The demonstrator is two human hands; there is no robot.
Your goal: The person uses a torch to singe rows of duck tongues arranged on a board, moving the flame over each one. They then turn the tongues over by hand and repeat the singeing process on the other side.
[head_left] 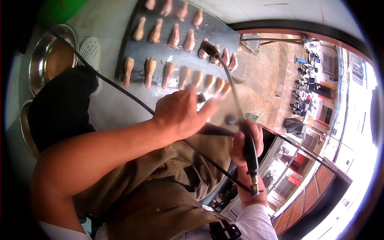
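Lettering: none legible. Far right, on the building front [329, 50]: an orange-red strip [326, 85], and a thinner red strip [322, 123] further along it; both too small to read. Nearer, also right: red panel [294, 180] with pale marks, blurred, wording not made out.

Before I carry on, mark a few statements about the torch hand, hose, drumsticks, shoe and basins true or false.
1. The right hand grips the torch. True.
2. The drumsticks lie in a heap. False: the drumsticks lie in rows on the sheet.
3. The hose passes behind the left forearm. True.
4. The shoe is on the sheet. False: the shoe is left of the sheet in the picture.
5. Two basins show at the picture's left. True.
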